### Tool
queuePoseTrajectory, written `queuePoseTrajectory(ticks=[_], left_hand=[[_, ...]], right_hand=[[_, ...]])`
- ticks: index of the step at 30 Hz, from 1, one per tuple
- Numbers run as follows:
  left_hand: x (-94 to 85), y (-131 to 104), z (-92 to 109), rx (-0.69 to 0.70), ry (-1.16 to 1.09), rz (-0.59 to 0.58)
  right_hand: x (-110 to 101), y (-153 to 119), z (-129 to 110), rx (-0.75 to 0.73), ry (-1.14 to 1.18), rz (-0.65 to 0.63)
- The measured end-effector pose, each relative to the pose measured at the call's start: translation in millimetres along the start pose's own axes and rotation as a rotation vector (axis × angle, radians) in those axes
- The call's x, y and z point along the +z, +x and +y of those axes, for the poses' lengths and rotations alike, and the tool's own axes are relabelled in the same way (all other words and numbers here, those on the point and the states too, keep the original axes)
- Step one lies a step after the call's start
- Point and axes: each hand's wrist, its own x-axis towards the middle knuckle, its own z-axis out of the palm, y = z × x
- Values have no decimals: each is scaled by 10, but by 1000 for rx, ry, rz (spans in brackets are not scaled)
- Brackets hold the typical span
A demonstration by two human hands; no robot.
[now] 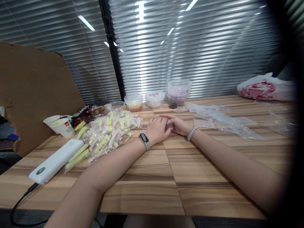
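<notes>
Clear plastic, a small piece [169, 124], sits just above the middle of the frame, pinched between the left hand [155, 129] and the right hand [177, 124], both curled narrow around it. The fingers hide much of it, so a slip might go unnoticed; thin, slick film could slide or crease under uneven pressure. The heap of clear packets with yellow and beige pieces [108, 129], left of centre on the wood-grain worktop [142, 180], lies near the left wrist; a sideways sweep could scatter it. Loose flat clear bags [220, 117], right of centre, might cling to the right forearm.
</notes>
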Motion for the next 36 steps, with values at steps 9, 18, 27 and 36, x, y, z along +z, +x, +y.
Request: queuePoseTrajectory(ticks=[9,18,27,36], left_hand=[[21,15,-14,5,-17,-42],[7,9,-9,-7,-12,-53],[-22,6,17,-3,16,-48],[-9,19,0,6,-4,-67]], right_hand=[[-42,13,5,16,-19,11],[-14,-13,-13,28,-19,3],[6,-5,-8,6,-9,19],[32,-27,-36,47,24,24]])
